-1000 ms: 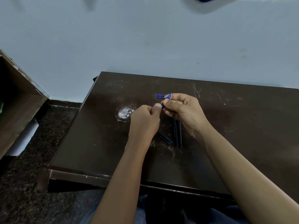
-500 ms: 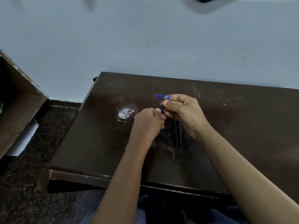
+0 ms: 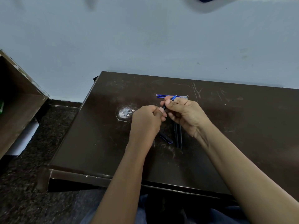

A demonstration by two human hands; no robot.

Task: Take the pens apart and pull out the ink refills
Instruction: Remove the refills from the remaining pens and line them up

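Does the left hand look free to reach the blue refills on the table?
Probably not yet: the left hand grips the pen with the right hand, which partly hides the refills; their left ends show.

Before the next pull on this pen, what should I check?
1. Right hand grips the pen near its blue tip: ok.
2. Left hand pinches the pen's dark end: ok.
3. Pen joint loosened: cannot tell, the hands hide it.
4. Refills lie together on the table, beyond the hands: ok.
5. Dark pen bodies lie near the wrists, untouched: ok.
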